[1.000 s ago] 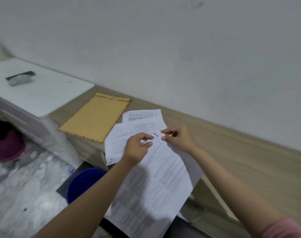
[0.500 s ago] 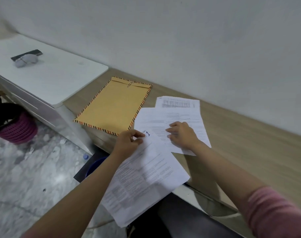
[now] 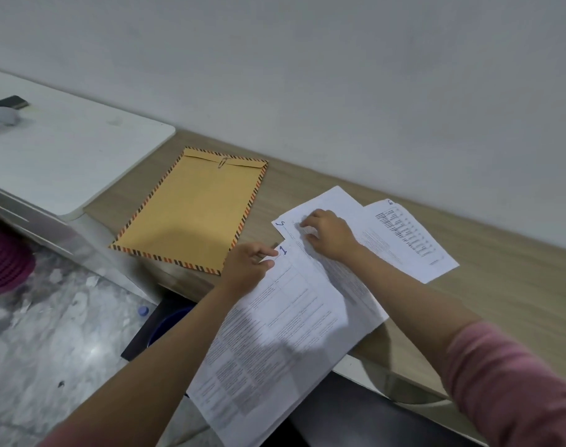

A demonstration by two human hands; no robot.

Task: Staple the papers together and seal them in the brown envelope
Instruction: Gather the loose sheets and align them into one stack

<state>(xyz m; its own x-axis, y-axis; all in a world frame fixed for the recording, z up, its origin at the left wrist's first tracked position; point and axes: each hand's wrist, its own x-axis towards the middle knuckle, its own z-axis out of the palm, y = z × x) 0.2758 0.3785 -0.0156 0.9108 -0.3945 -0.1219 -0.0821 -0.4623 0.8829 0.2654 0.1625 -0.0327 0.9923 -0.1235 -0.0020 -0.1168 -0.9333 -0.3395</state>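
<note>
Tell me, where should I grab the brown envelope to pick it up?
Probably the near corner of the brown envelope, coming from the front. It lies flat on the wooden desk, but that striped corner reaches the desk's front edge, so fingers could slip underneath. The far end has the flap and paper clip; leave it.
</note>
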